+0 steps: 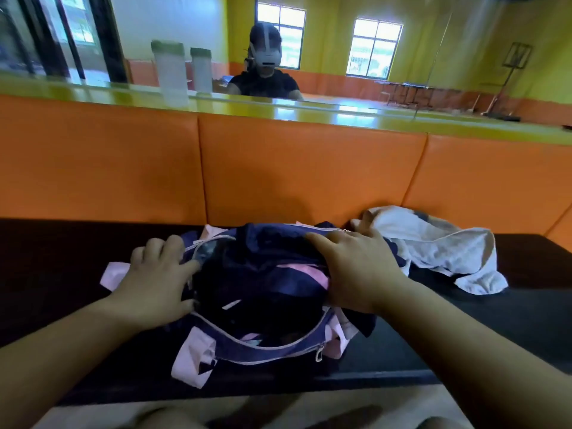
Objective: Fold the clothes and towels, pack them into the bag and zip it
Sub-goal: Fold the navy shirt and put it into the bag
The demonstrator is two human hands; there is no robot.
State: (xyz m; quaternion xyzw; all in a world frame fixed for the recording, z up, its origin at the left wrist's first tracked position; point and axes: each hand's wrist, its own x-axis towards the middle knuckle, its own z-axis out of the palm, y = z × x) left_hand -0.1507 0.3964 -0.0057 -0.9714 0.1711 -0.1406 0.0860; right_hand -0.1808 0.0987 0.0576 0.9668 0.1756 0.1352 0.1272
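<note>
A: On the dark flat bench top, against the orange padded backrest: item one?

B: One navy fabric duffel bag with pale pink trim and a grey zipper, at centre, its main zip undone and the mouth gaping. Dark folded cloth with a strip of pink fills the opening.

A: Hands on it?

B: Two, both bare. The left hand lies against the bag's left end, fingers curled over the zipper edge and thumb pressed to the opening; it grips the rim of the bag. The right hand lies flat, fingers spread, on the bag's far right top, pressing the navy fabric down; it is not closed around anything.

A: Item two?

B: One crumpled white cloth, towel or garment I cannot say, unfolded, on the bench just to the right of the bag and touching its far corner.

A: Behind?

B: A yellow-green ledge above the backrest carries two tall translucent containers with green lids. A mirror reflects the person.
</note>
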